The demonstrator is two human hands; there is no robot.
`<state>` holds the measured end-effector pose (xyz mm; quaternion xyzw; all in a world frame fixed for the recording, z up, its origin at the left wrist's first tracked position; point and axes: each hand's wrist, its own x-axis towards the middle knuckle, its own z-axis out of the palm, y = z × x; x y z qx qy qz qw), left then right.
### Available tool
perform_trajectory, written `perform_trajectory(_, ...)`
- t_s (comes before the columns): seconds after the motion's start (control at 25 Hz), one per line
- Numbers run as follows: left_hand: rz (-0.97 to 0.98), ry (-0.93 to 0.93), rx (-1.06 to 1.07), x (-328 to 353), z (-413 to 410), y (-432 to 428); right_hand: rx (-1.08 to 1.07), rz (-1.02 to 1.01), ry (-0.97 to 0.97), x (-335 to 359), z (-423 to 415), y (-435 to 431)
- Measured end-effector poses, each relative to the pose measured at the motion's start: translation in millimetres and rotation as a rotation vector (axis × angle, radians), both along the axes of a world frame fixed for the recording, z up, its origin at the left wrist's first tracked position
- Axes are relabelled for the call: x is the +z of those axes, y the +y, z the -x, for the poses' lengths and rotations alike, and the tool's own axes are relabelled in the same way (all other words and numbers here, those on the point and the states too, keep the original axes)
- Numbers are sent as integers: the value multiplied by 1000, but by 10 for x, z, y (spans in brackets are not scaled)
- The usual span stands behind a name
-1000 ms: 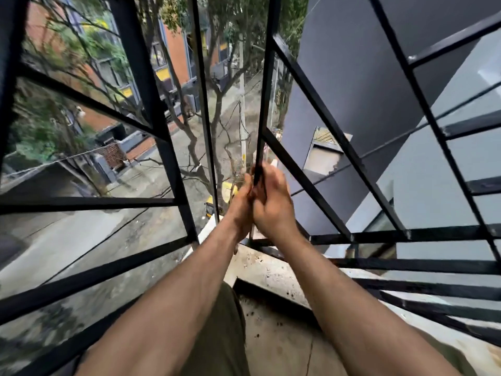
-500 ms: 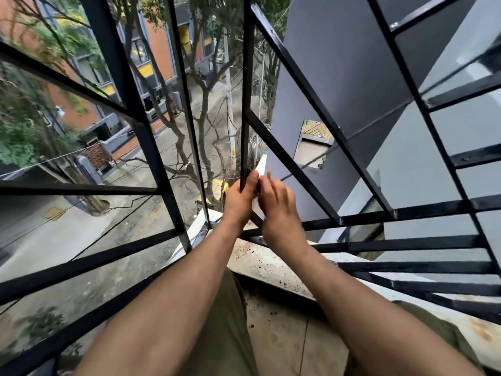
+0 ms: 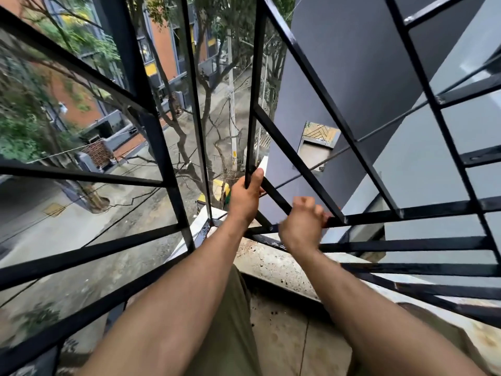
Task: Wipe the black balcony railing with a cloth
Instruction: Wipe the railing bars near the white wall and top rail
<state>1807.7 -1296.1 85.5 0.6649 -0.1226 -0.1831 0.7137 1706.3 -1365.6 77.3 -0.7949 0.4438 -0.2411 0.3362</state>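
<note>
At the corner of the black balcony railing [image 3: 151, 147], I log the left hand [image 3: 245, 198] curled round an upright bar [image 3: 254, 104]. The right hand [image 3: 302, 226], at its 4 o'clock, is fisted over the horizontal rail [image 3: 420, 213], which runs toward 3 o'clock. The cloth is hidden, so I cannot confirm it.

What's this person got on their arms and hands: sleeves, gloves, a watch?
Nothing: the left forearm and right forearm are bare to the frame edge; the left hand and right hand show no gloves, rings or watch. Olive-green clothing shows between the arms.
</note>
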Motion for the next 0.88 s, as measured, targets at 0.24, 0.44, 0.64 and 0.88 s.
perform_trajectory(0.24, -61, -61, -107, -83, -138, 90, 260, 775, -349, -540, -57, 48)
perform_trajectory(0.44, -46, -22, -225, -176, -187, 163, 503, 903, -2, -1070, 22, 134)
perform_trajectory(0.64, -16, 223, -245, -410, -305, 326, 59, -543, -286, -182, -713, 564)
perform_trajectory(0.88, 272, 527, -132, -673, -293, 391, 285, -504, -591, -293, -548, 698)
